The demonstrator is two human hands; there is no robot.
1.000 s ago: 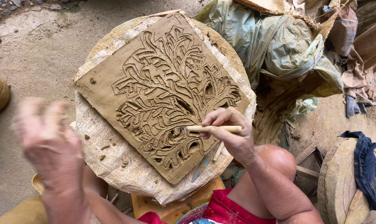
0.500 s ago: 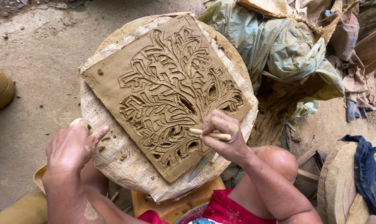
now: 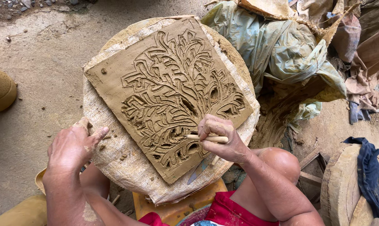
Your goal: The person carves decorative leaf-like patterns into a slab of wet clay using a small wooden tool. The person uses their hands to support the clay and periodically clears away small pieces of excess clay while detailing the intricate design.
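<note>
A square slab of wet clay (image 3: 114, 83) carved with a branching tree pattern lies on a round stand wrapped in sackcloth (image 3: 126, 171). My right hand (image 3: 221, 140) grips a thin wooden carving tool (image 3: 208, 138), its tip in the cut grooves near the slab's lower right edge. My left hand (image 3: 74, 146) rests flat on the sackcloth at the stand's left rim, fingers spread, holding nothing. Small clay crumbs lie beside it.
Crumpled plastic sheeting (image 3: 281, 54) is piled at the upper right. A second round stand with a dark blue cloth (image 3: 371, 175) sits at the right edge. A yellow stool (image 3: 172, 209) is under me. My knee (image 3: 281, 161) is beside the stand. Bare dirt floor at left.
My left hand, raised and blurred a second ago, has come down onto the stand's left rim. The slab and stand have turned slightly. My right hand stays on the tool.
</note>
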